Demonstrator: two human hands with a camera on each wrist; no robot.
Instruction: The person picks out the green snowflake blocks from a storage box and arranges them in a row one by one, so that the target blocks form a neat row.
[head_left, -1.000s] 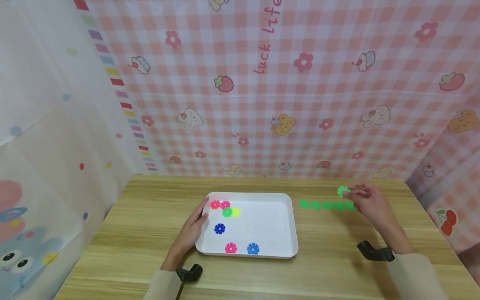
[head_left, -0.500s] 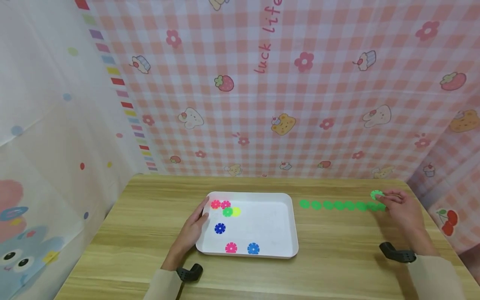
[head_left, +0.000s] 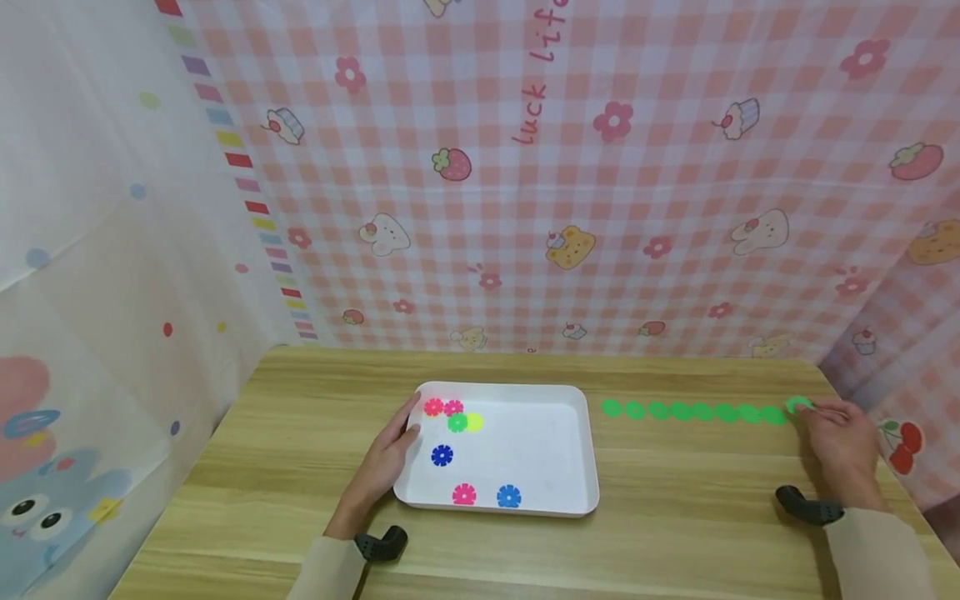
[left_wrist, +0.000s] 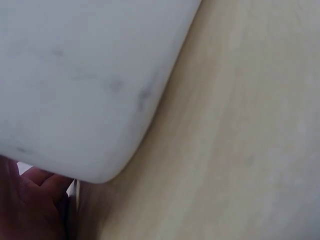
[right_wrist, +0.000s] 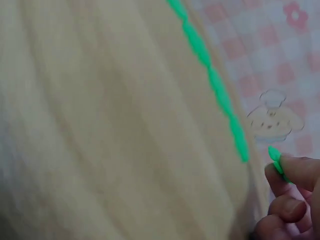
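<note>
In the head view my right hand [head_left: 840, 437] pinches a green notched snowflake disc [head_left: 798, 405] between thumb and fingers, just past the right end of a row of green discs [head_left: 703, 412]. The right wrist view shows the held disc [right_wrist: 274, 153] nearly edge-on, with a small gap to the row. My left hand [head_left: 381, 460] grips the left rim of a white tray [head_left: 540, 454], the thumb on the tray's edge. Inside it lie a green disc [head_left: 457, 422] beside a yellow disc [head_left: 475, 423], a dark blue disc [head_left: 442, 455], a lighter blue disc [head_left: 508, 497] and several pink-red discs [head_left: 463, 494].
Both the tray and the row of discs lie on a wood-grain table [head_left: 675, 542]. A pink checked cloth [head_left: 615, 208] hangs along its back edge, and a pale printed cloth [head_left: 210, 275] stands at the left.
My right hand has moved right along the growing row, leaving more green discs at its right end, and has come lower with another. My left hand stays on the tray.
</note>
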